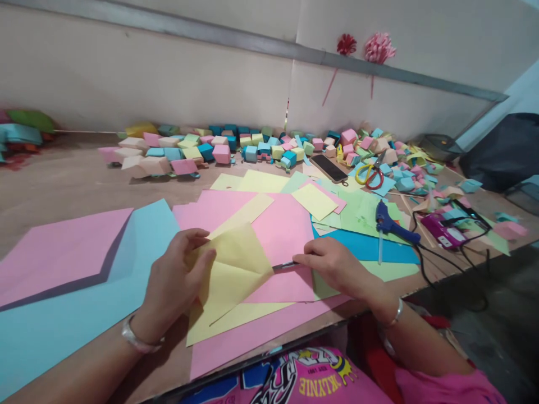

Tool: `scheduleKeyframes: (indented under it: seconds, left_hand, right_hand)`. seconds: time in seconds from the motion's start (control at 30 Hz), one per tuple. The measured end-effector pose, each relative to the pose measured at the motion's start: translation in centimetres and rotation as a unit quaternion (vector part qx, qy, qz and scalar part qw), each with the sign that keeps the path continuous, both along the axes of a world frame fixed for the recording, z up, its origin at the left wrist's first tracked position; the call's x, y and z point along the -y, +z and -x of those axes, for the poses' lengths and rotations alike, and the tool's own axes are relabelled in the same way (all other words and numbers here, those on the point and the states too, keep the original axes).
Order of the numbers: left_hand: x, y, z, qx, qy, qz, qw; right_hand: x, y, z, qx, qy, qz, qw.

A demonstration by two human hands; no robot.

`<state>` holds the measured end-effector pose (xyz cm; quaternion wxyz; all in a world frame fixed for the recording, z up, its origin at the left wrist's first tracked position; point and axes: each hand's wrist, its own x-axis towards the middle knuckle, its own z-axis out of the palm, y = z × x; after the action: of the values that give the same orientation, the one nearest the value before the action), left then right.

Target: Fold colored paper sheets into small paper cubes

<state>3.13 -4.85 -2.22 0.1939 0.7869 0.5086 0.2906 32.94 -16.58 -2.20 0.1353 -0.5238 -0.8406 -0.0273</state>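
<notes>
While the left hand (179,278) pinches a folded sheet of yellow paper (236,266) at its left side, its grip closed with the thumb on top, the right hand (334,264) has its grip clamped on a slim dark tool (284,266). The tool's far end meets the paper's right-hand corner, at the crease; whether it is a blade or a pen cannot be told. The paper is tilted above a large pink sheet (288,224), between the two hands. A pale yellow strip (246,214) lies just beyond the left fingers, and a small yellow card (315,202) sits farther back on the stack. Left of the hands, a pink sheet with a lifted edge (63,247) overlaps a light blue sheet (105,314). To the right, a blue glue gun (389,221) with a glue stick in its nozzle rests near a purple box (444,231) and dark cables. Behind the sheets are a phone (329,168) and yellow-and-red-handled scissors (370,175). Many folded paper cubes (221,154) crowd the back of the brown tabletop (63,188). Against the wall (168,78) stand a red flower (346,45) and a pink flower (379,49), each on a thin stem.
</notes>
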Motion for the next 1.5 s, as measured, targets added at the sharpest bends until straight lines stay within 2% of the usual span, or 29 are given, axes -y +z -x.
scheduleKeyframes:
  seconds: [0.1, 0.17, 0.23, 0.3, 0.37, 0.5, 0.7, 0.93, 1.13, 1.5]
  left_hand:
    - [0.0, -0.3, -0.3, -0.083, -0.072, -0.124, 0.986]
    - [0.2, -0.2, -0.5, -0.083, -0.154, -0.179, 0.968]
    - [0.6, 0.0, -0.8, -0.06, -0.261, -0.174, 0.948]
    - [1.0, -0.1, -1.1, -0.065, -0.364, -0.127, 0.921]
    - [1.4, -0.4, -1.4, -0.101, -0.416, -0.082, 0.9]
    - [1.8, -1.2, -1.5, -0.156, -0.428, -0.057, 0.889]
    - [2.0, -1.3, -1.5, -0.135, -0.422, -0.079, 0.893]
    - [2.1, -1.8, -1.1, -0.175, -0.435, -0.095, 0.878]
    - [2.6, -2.0, -1.1, -0.185, -0.39, -0.108, 0.896]
    - [2.9, -1.5, -1.4, -0.183, -0.383, -0.113, 0.898]
  right_hand:
    - [0.0, -0.1, 0.3, 0.004, -0.01, 0.007, 1.0]
    - [0.1, -0.3, 0.4, -0.01, -0.008, 0.021, 1.0]
    - [0.2, -0.5, 0.5, -0.022, -0.005, 0.035, 0.999]
    - [0.2, -0.6, 0.6, -0.028, -0.005, 0.041, 0.999]
    - [0.3, -0.6, 0.6, -0.027, -0.001, 0.039, 0.999]
    - [0.7, -0.4, 0.5, -0.012, 0.009, 0.05, 0.999]
    - [1.1, -0.1, 0.2, -0.023, 0.008, 0.079, 0.997]
    - [0.5, 0.2, 0.8, -0.024, 0.03, 0.068, 0.997]
    - [1.3, -0.1, 0.6, -0.045, 0.045, 0.074, 0.995]
    - [1.9, 0.3, 2.6, -0.031, 0.069, 0.052, 0.996]
